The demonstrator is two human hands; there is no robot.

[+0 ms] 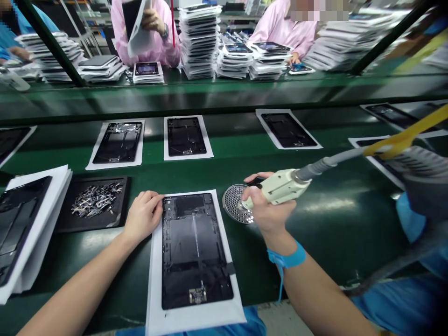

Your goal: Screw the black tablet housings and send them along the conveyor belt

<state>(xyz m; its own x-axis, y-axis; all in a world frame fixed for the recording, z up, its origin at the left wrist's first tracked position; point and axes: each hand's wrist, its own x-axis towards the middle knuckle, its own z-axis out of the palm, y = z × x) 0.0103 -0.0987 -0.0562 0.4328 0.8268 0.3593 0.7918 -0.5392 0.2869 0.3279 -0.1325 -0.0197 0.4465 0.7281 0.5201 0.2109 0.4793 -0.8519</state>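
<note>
A black tablet housing [196,252] lies flat on white paper [196,319] in front of me, its inner side facing up. My left hand [144,215] has its fingers bent together on the housing's upper left corner, holding it at the edge. In my right hand [269,205] is a pale electric screwdriver [287,185] with a grey cable running off to the right. Its tip is over a round metal screw dish [235,204] full of small holes, just right of the housing. A blue wrist strap [289,256] circles my right wrist.
Left of my hand sits a black tray [121,219] of small metal parts [96,199]. A stack of papers and housings [42,224] leans at far left. More tablet housings on paper [187,135] line the green surface behind. People in pink [147,32] sit beyond tall stacks [199,42].
</note>
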